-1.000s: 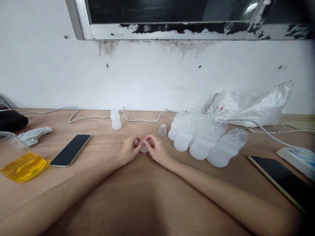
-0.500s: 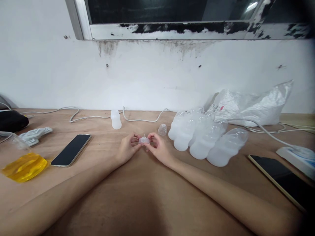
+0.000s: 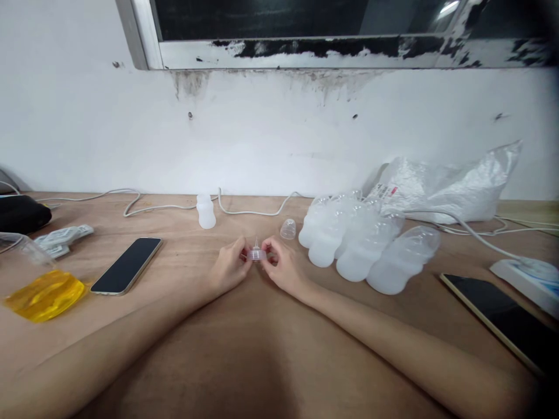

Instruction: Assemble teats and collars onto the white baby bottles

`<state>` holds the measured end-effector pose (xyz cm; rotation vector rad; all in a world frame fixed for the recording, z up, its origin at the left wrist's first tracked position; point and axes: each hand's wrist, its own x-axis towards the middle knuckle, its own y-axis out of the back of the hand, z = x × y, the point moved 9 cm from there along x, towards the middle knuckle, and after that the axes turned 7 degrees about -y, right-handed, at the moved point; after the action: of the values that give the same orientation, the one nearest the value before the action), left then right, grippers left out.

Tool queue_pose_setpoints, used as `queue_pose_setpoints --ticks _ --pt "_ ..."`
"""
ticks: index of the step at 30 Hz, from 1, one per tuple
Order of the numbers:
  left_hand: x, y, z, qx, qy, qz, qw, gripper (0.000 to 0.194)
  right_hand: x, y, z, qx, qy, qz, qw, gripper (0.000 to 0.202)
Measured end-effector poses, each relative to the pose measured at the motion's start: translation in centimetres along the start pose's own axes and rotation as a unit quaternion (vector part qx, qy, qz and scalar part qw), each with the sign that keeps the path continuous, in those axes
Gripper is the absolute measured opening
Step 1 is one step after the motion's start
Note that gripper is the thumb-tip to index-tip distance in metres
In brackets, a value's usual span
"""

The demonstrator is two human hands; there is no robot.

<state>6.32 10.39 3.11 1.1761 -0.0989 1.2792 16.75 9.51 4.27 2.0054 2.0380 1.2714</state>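
Observation:
Between my two hands is a small clear baby-bottle collar with a nipple (image 3: 256,253) pointing up. My left hand (image 3: 230,265) pinches its left edge with thumb and fingers. From the right, my right hand (image 3: 282,265) grips the opposite edge the same way. Just behind my right hand a clear dome cap (image 3: 288,229) stands on the wooden table (image 3: 244,349). An open white bottle body (image 3: 206,212) stands further back on the left. Several frosted baby bottles (image 3: 388,270) with clear caps are grouped to the right of my right hand.
A phone (image 3: 127,266) and a clear container of yellow liquid (image 3: 46,294) are at the left, near white packets (image 3: 63,238). Behind the bottles lies a plastic bag (image 3: 449,186). A second phone (image 3: 493,317) and a white device (image 3: 530,279) are at the right. A cable (image 3: 257,213) runs along the back.
The collar with the nipple has come slightly lower and turned a little between my fingers, so its ring shows more fully. My fingers have shifted their hold on it.

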Motion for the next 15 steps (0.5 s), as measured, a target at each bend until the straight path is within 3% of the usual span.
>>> queue_pose_setpoints --ticks 8,15 --pt "0.0 0.1 -1.2 -0.056 0.038 0.008 0.998 0.007 0.2 -0.6 0.9 0.047 -0.03 -0.041 0.998 0.008" --pt "0.0 -0.1 -1.0 -0.051 0.049 -0.012 0.997 0.009 0.1 -0.2 0.5 -0.007 -0.01 -0.016 1.0 0.008"
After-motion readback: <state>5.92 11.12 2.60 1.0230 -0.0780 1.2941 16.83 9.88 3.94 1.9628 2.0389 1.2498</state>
